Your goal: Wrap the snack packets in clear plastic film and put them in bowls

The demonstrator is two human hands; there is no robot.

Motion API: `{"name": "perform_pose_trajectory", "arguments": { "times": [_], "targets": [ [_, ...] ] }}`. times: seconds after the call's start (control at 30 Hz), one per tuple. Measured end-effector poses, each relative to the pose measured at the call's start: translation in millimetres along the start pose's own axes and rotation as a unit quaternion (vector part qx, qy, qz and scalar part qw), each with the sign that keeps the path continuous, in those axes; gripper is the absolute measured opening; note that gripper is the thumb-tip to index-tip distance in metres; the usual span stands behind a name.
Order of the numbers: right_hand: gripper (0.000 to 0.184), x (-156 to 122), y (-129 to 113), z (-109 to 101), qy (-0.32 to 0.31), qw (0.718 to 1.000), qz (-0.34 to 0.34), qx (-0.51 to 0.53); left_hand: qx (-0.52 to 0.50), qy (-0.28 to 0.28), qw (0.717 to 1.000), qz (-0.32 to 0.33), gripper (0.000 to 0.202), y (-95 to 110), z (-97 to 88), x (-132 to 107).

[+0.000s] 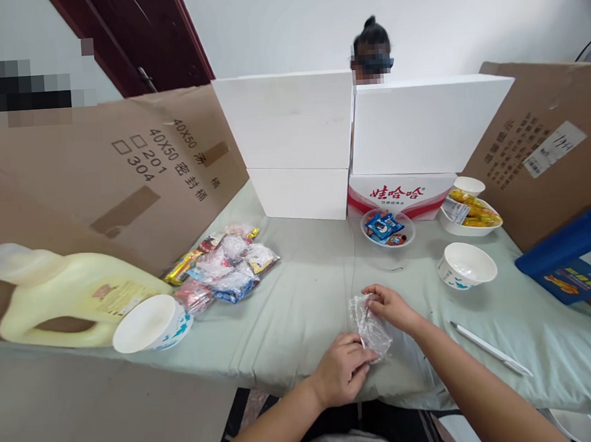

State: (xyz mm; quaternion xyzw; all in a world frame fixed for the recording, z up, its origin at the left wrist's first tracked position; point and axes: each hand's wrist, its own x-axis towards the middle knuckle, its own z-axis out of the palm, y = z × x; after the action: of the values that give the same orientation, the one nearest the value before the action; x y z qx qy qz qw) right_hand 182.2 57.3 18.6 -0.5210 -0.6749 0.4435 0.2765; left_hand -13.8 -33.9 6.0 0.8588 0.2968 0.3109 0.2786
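Observation:
A crumpled clear plastic bag (371, 326) lies near the table's front edge, between my hands. My left hand (343, 368) grips its lower end, with the fingers closed on the film. At the bag's upper end, my right hand (388, 307) pinches the plastic between thumb and fingers. Whether anything lies inside the bag I cannot make out. Beyond my hands stands a clear round bowl (411, 230) with small blue and reddish packets (384, 225). To the right of my right hand is a white paper bowl (467, 264), and a white pen (491, 349) lies nearer the front.
On the left are a pile of wrapped packets (228, 265), a tilted paper bowl (149, 323) and a pale yellow jug (74, 288). White boxes (294, 128) line the back. At right, a dish of yellow packets (471, 229) and a blue bottle (572, 254) stand by cardboard (544, 112). A person (372, 46) is behind the boxes.

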Motion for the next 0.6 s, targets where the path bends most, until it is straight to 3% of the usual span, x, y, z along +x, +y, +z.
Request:
{"name": "perform_pose_trajectory", "arguments": {
  "times": [0.23, 0.6],
  "targets": [
    [0.029, 3, 3, 18, 0.065, 0.989, -0.051, -0.122, 0.026, -0.004, 1.0, 0.007, 0.031, 0, 0.0, -1],
    [0.027, -5, 5, 27, 0.09, 0.949, -0.152, -0.261, 0.153, 0.011, 0.987, 0.054, 0.026, 13, 5.0, -13]
  ]
}}
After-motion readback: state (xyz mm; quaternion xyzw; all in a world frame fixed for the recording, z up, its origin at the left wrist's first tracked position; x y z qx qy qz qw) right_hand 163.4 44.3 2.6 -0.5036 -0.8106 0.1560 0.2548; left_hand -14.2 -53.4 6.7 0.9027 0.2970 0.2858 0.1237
